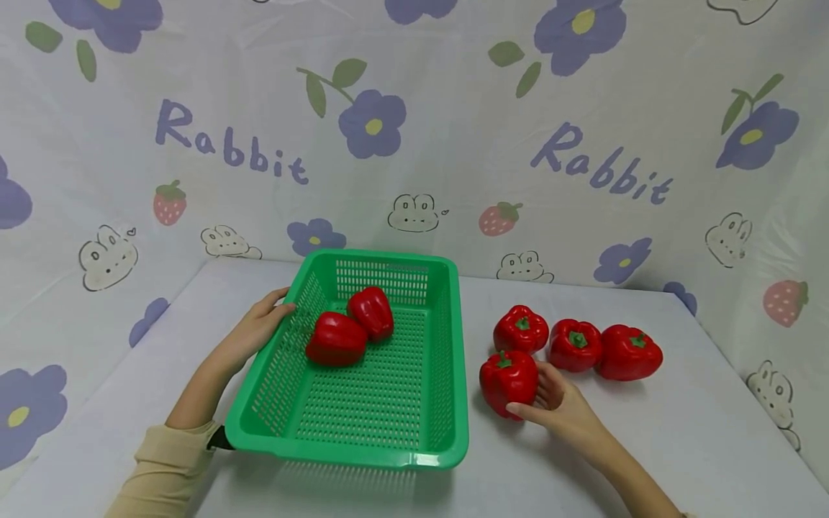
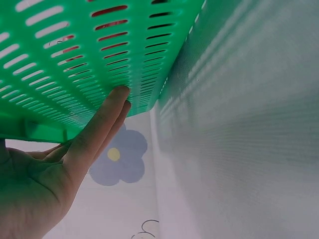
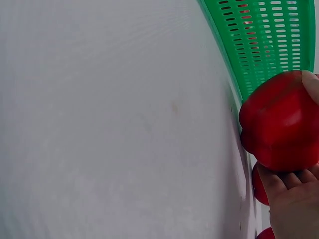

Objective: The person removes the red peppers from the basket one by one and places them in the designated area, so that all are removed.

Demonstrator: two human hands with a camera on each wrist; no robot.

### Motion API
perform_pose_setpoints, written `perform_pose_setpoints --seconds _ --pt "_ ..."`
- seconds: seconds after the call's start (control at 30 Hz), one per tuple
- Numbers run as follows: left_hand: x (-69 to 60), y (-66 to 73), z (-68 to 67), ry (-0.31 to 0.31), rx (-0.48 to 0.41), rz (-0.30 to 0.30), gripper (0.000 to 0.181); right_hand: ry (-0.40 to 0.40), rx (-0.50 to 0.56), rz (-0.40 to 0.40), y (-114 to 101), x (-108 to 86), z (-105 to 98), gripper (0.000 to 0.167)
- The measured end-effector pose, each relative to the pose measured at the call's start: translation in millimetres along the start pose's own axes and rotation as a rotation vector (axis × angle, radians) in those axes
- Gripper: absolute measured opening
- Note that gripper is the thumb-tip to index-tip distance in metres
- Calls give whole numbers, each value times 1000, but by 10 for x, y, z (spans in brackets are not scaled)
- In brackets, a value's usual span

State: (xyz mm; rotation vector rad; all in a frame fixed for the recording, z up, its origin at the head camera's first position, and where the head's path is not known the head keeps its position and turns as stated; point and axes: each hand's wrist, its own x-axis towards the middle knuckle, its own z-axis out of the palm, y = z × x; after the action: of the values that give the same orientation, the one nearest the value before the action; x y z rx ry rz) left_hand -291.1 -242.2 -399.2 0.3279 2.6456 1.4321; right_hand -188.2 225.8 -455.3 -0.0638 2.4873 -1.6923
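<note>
Green basket (image 1: 350,452), slotted walls, stands on white table (image 1: 699,432) and holds two red peppers in its far left part, touching each other. Left one of the pair (image 1: 337,339) lies on its side, long axis roughly left-right. Other one (image 1: 372,314) also on its side, long axis running from far left toward near right. Which end carries the stem can't be told for either. Near half of basket floor is bare.

Right hand (image 1: 563,406) grasps a held red pepper (image 1: 508,381), thumb on near side, fingers on far side. That pepper is outside the basket, just beside its right wall; can't tell whether it touches the table. Green stem on top, tipped slightly away from the person; long axis near upright.

Left hand (image 1: 259,327) is at the basket's left rim, fingers straight along the outer wall; can't tell whether the rim is pinched. Tan sleeve (image 1: 168,460) on that arm.

Three more red peppers on the table, right of the basket. Nearest to basket (image 1: 520,331): just behind the held one, stem up and toward the person. Middle one (image 1: 575,347): stem up. Rightmost (image 1: 627,354): stem up and rightward, long axis left-right. Printed backdrop (image 1: 447,129) behind.
</note>
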Motion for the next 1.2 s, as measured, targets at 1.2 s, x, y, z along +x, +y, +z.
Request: perform_pose_setpoints --seconds 1.2 --pt "10 0 -6 1 5 2 59 76 -117 -85 -69 -140 -208 78"
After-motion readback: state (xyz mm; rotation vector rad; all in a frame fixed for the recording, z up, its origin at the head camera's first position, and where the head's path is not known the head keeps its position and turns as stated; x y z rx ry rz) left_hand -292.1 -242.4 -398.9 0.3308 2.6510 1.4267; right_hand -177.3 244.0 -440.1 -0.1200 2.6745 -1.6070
